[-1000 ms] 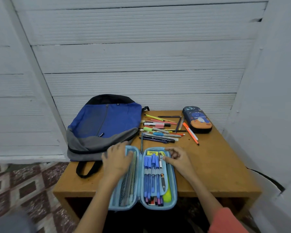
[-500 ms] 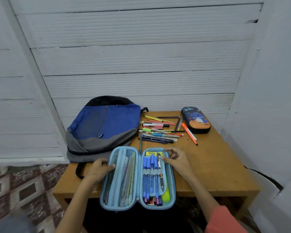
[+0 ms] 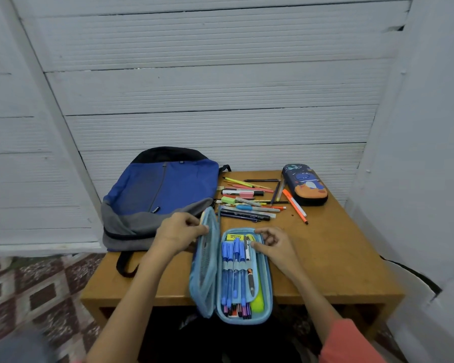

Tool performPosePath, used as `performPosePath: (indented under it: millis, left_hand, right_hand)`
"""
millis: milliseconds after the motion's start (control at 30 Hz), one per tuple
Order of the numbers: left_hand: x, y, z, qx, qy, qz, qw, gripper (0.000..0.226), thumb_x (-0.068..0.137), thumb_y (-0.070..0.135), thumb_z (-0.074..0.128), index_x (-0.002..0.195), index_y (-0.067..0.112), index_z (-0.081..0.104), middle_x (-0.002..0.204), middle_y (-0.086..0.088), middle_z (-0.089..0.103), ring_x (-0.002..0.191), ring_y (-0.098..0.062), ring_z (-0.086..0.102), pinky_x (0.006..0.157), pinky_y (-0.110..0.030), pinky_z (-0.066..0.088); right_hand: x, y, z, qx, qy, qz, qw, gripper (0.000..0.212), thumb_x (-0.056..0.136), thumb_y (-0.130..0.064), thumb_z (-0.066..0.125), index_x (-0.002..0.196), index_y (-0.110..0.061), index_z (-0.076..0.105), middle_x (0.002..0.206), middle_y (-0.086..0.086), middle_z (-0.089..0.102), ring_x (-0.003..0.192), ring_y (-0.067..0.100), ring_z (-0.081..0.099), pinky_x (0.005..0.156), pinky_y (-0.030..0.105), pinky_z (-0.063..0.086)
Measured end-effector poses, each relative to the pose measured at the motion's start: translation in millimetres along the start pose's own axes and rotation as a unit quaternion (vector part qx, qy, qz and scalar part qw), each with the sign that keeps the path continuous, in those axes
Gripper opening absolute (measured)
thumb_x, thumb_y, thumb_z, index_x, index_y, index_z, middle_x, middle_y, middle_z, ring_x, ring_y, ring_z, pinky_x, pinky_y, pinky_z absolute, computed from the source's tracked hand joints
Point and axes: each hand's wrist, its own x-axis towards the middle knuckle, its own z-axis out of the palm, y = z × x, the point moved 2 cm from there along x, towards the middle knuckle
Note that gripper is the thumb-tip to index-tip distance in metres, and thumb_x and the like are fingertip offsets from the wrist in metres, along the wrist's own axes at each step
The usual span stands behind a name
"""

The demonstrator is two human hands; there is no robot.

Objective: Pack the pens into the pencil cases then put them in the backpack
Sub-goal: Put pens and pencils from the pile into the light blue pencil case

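Left hand: the left hand has the lid of the light blue pencil case in a pinching grip, and the lid stands nearly upright.
Right hand: the right hand grips the far end of the case's base, fingers curled over the rim, thumb beside the pens.
Case: at the near edge of the tabletop, its near end hanging over.
Inside: blue pens in loops, with a yellow highlighter beside them.
Loose pens: the loose pens are scattered just beyond the case.
Second case: the dark pencil case lies zipped at the far right.
Backpack: the backpack lies flat on the left, touching the lid.
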Motion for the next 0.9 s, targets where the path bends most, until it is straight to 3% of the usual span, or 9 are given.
performPosePath:
  millis: [67, 133, 267, 400, 467, 567, 667, 767, 900]
  left_hand:
    - [-4, 23, 11, 0.073, 0.005, 0.032, 0.997, 0.021, 0.084, 0.035, 0.070, 0.092, 0.016, 0.066, 0.085, 0.004, 0.067, 0.065, -0.013, 0.068, 0.061, -0.027, 0.057]
    - [-9, 42, 27, 0.155, 0.026, 0.059, 0.986, 0.029, 0.082, 0.044, 0.068, 0.097, 0.019, 0.063, 0.091, 0.003, 0.066, 0.075, -0.016, 0.064, 0.071, -0.030, 0.054]
    - [-21, 64, 74, 0.298, 0.031, 0.108, 0.948, 0.044, 0.084, 0.054, 0.060, 0.111, 0.020, 0.056, 0.108, -0.002, 0.060, 0.092, -0.019, 0.056, 0.068, -0.029, 0.042]
    - [-31, 66, 116, 0.394, 0.014, 0.128, 0.910, 0.061, 0.086, 0.049, 0.058, 0.133, 0.013, 0.040, 0.140, -0.013, 0.036, 0.128, -0.031, 0.037, 0.088, -0.039, 0.047]
    - [-36, 65, 122, 0.406, -0.006, 0.121, 0.906, 0.070, 0.084, 0.047, 0.063, 0.138, 0.012, 0.035, 0.145, -0.014, 0.027, 0.135, -0.032, 0.028, 0.094, -0.041, 0.045]
    - [-38, 63, 123, 0.421, -0.029, 0.124, 0.898, 0.073, 0.082, 0.043, 0.068, 0.138, 0.010, 0.034, 0.146, -0.013, 0.026, 0.139, -0.034, 0.021, 0.096, -0.043, 0.044]
    - [-32, 61, 120, 0.452, -0.056, 0.161, 0.876, 0.065, 0.082, 0.032, 0.072, 0.134, 0.009, 0.041, 0.140, -0.009, 0.036, 0.135, -0.034, 0.024, 0.090, -0.043, 0.049]
    - [-27, 56, 105, 0.443, -0.107, 0.218, 0.863, 0.067, 0.078, 0.027, 0.077, 0.133, 0.010, 0.042, 0.140, -0.003, 0.037, 0.129, -0.032, 0.029, 0.090, -0.043, 0.051]
    - [-17, 33, 76, 0.405, -0.161, 0.328, 0.838, 0.077, 0.076, 0.017, 0.077, 0.142, 0.017, 0.039, 0.151, 0.009, 0.034, 0.124, -0.026, 0.033, 0.097, -0.037, 0.041]
  right_hand:
    - [0, 0, 0, -0.006, -0.001, -0.001, 1.000, 0.026, 0.074, -0.033, 0.081, 0.095, -0.034, 0.067, 0.086, -0.005, 0.050, 0.072, 0.010, 0.047, 0.068, 0.026, 0.044]
    - [1, -1, 0, -0.005, 0.000, 0.002, 1.000, 0.026, 0.073, -0.032, 0.082, 0.095, -0.033, 0.067, 0.086, -0.006, 0.050, 0.071, 0.009, 0.047, 0.067, 0.026, 0.044]
    - [1, -2, 0, 0.000, 0.003, 0.010, 1.000, 0.027, 0.068, -0.032, 0.076, 0.094, -0.033, 0.067, 0.088, -0.002, 0.055, 0.073, 0.013, 0.050, 0.066, 0.029, 0.045]
    - [-1, -3, 0, 0.011, 0.007, 0.009, 1.000, 0.039, 0.072, 0.001, 0.068, 0.087, -0.035, 0.065, 0.090, 0.003, 0.059, 0.080, 0.020, 0.053, 0.072, 0.034, 0.048]
    - [-2, -6, -1, 0.012, 0.014, 0.010, 1.000, 0.042, 0.076, 0.003, 0.068, 0.086, -0.037, 0.062, 0.090, 0.001, 0.060, 0.082, 0.020, 0.056, 0.074, 0.034, 0.050]
    - [-1, -5, -1, 0.031, 0.017, 0.021, 0.999, 0.034, 0.082, -0.005, 0.068, 0.088, -0.037, 0.062, 0.089, 0.001, 0.063, 0.082, 0.020, 0.059, 0.074, 0.033, 0.051]
    - [0, -2, -3, 0.054, 0.033, 0.047, 0.997, 0.019, 0.088, -0.013, 0.064, 0.090, -0.031, 0.066, 0.076, 0.000, 0.062, 0.070, 0.014, 0.057, 0.063, 0.028, 0.048]
    - [-2, 3, -8, 0.063, 0.096, 0.070, 0.991, 0.011, 0.093, -0.022, 0.058, 0.089, -0.030, 0.066, 0.067, -0.005, 0.062, 0.060, 0.014, 0.056, 0.057, 0.036, 0.047]
    - [-7, -4, -12, 0.054, 0.182, 0.089, 0.978, 0.007, 0.095, -0.031, 0.056, 0.094, -0.033, 0.062, 0.085, -0.010, 0.065, 0.082, 0.014, 0.064, 0.072, 0.041, 0.056]
